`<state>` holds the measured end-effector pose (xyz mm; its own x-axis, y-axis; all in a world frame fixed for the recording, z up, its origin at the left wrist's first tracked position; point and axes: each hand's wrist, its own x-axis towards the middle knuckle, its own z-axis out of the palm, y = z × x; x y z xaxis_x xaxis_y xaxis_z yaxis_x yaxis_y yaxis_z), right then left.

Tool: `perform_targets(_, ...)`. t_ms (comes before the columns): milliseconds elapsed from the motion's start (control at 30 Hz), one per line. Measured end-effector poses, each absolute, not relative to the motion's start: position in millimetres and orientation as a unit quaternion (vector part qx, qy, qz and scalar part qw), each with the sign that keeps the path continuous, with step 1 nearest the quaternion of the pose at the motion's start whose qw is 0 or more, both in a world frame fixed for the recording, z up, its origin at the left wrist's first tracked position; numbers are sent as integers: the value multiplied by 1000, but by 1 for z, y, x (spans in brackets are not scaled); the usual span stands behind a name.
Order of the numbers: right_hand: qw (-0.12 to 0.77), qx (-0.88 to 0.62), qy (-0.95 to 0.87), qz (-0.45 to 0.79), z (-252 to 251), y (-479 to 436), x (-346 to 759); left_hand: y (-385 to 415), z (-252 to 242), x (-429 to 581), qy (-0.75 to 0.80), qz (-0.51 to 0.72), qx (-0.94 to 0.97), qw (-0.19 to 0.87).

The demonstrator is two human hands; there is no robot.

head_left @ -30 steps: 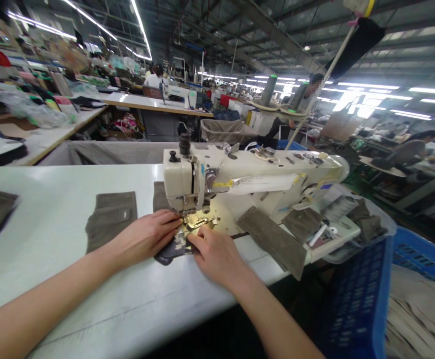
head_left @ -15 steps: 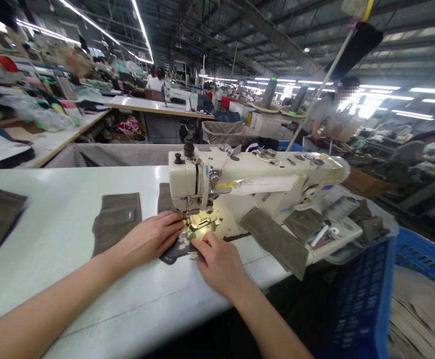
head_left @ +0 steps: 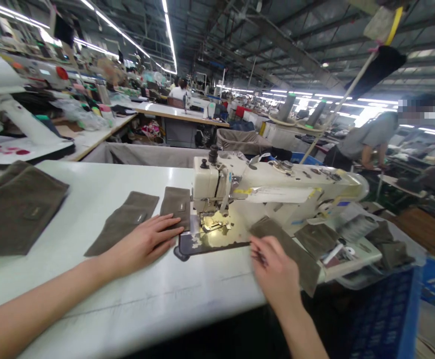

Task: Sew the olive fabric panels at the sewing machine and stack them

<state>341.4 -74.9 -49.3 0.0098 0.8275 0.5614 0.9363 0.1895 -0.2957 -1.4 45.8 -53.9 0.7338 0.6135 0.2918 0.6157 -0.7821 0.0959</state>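
My left hand (head_left: 148, 242) lies flat with its fingers stretched out, the tips on the lower edge of a grey-brown fabric piece (head_left: 174, 204) with a small label. That piece lies just left of the sewing machine's needle area. A second labelled fabric piece (head_left: 127, 222) is beside the hand. My right hand (head_left: 277, 267) is closed, thumb and finger pinched, near the left end of a long fabric strip (head_left: 300, 259). Something small and dark shows inside its curled fingers, too blurred to name. Between the hands is the sewing machine (head_left: 217, 187) with its worn metal plate (head_left: 206, 242).
A larger fabric stack (head_left: 19, 214) lies at the table's left. Right of the machine are more cloth scraps (head_left: 317, 239), a bobbin (head_left: 349, 253) and a blue crate (head_left: 384, 314). Behind stands a cloth-lined bin (head_left: 242, 140). A person (head_left: 370, 134) leans over at the far right.
My right hand has moved right, away from the needle area to the strip. My left hand has drawn slightly left from the presser foot onto the fabric piece. The view has turned left.
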Motion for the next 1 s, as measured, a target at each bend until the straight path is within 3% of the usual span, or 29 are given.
perform_targets(133, 288, -704, -625, -175, -55, -94, 407, 22, -49, -46, -366, -135, -921, -9)
perform_targets(267, 208, -715, -660, -102, -73, -97, 428, 13, -43, -64, -377, -133, -916, -18)
perform_targets(400, 244, -698, -670, -64, -80, -93, 427, -5, -29, -38, -333, -187, -923, -45)
perform_targets(533, 323, -667, -660, -125, -65, -93, 423, -38, -12, 12, -317, -184, -896, -250)
perform_targets(633, 370, -626, -644, -237, -46, -102, 405, -53, -6, 47, -368, -182, -749, -521)
perform_targets(700, 341, -575, -701, -248, -36, -111, 382, -53, -6, 64, -354, -197, -571, -714)
perform_targets(767, 303, -505, -779, -216, -31, -118, 355, -46, -8, 78, -323, -214, -408, -827)
perform_targets(833, 302, -450, -816, -200, -33, -120, 328, -37, -12, 90, -329, -232, -333, -852)
perform_targets(1000, 324, -457, -810, -173, -48, -112, 298, -17, -22, 113, -418, -293, -351, -785)
